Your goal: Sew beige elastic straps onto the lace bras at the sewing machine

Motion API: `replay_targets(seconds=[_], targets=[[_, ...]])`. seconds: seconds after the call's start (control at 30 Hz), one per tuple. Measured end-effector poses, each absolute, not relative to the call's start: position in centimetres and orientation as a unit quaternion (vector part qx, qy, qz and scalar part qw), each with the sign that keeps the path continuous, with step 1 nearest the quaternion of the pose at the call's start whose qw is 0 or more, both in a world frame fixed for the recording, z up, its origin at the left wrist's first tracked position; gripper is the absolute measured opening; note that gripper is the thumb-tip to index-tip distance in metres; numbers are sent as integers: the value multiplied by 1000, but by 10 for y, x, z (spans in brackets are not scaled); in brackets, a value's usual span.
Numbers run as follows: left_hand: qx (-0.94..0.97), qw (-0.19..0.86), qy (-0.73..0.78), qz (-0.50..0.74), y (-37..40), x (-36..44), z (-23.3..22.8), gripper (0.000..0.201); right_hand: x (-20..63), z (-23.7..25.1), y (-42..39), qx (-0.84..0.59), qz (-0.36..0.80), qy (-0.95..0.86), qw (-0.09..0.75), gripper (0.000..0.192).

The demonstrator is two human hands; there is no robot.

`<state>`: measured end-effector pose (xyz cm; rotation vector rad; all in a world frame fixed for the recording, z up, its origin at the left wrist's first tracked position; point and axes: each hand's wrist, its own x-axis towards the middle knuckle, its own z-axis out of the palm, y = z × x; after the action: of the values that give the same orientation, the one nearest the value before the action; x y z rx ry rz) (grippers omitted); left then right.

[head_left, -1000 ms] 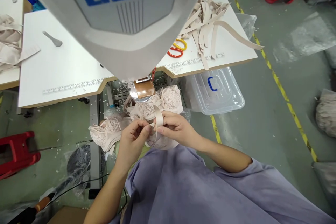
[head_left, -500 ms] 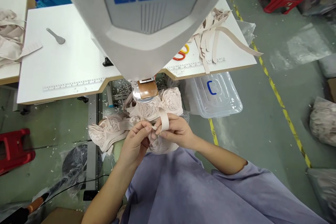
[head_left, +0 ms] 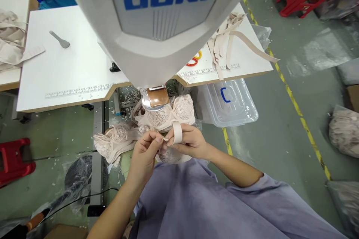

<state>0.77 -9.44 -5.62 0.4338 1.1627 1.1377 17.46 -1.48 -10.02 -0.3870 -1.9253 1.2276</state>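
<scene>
A workshop with a grey-green concrete floor (head_left: 280, 127) spreads out below, crossed by a yellow painted line (head_left: 297, 108) and scattered with small white scraps. A white table (head_left: 70, 71) with a printed ruler along its front edge fills the upper part of the view, and the white head of a sewing machine (head_left: 157, 18) with blue lettering hangs over it, close to the camera.

Just below the machine's metal foot, both hands meet over the person's lap. The left hand (head_left: 144, 155) pinches the end of a beige strap (head_left: 176, 132) between thumb and forefinger. The right hand (head_left: 192, 142) is closed on the same strap, which curls up in a loop over its fingers. The fingertips of the two hands nearly touch. The strap belongs to a beige lace bra (head_left: 165, 114) that lies under the machine foot and just behind the hands; more lace pieces (head_left: 112, 143) hang to the left.

On the table, a pile of beige strips (head_left: 224, 41) lies at the right end, with red and yellow scissors (head_left: 194, 59) beside it. A grey spoon-shaped tool (head_left: 59, 39) lies on the left part. A clear plastic box (head_left: 228, 101) with a blue handle sits on the floor under the table's right edge. A red stool (head_left: 14, 160) stands at far left. The person wears a lilac top (head_left: 210, 201).
</scene>
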Motion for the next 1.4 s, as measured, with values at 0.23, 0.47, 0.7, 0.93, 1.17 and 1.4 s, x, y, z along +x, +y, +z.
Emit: replay_targets(seconds=[0.23,0.47,0.7,0.93,1.17,1.4], targets=[[381,500,622,467,-104,4,-59,16,176,-93,-12,-189,500,-759,372,12],[372,498,631,464,-102,5,-56,15,174,-91,-13,-158,512,-754,380,14],[382,492,625,472,-99,4,-54,14,175,-89,-11,-167,490,-771,370,12],[312,563,600,475,-98,3,-58,18,175,-90,-9,-149,500,-764,379,12],[158,684,497,511,-89,6,-62,26,172,-92,-8,-148,589,-697,381,11],[129,715,472,499,-94,7,-64,28,170,-96,-5,-110,619,-678,381,10]])
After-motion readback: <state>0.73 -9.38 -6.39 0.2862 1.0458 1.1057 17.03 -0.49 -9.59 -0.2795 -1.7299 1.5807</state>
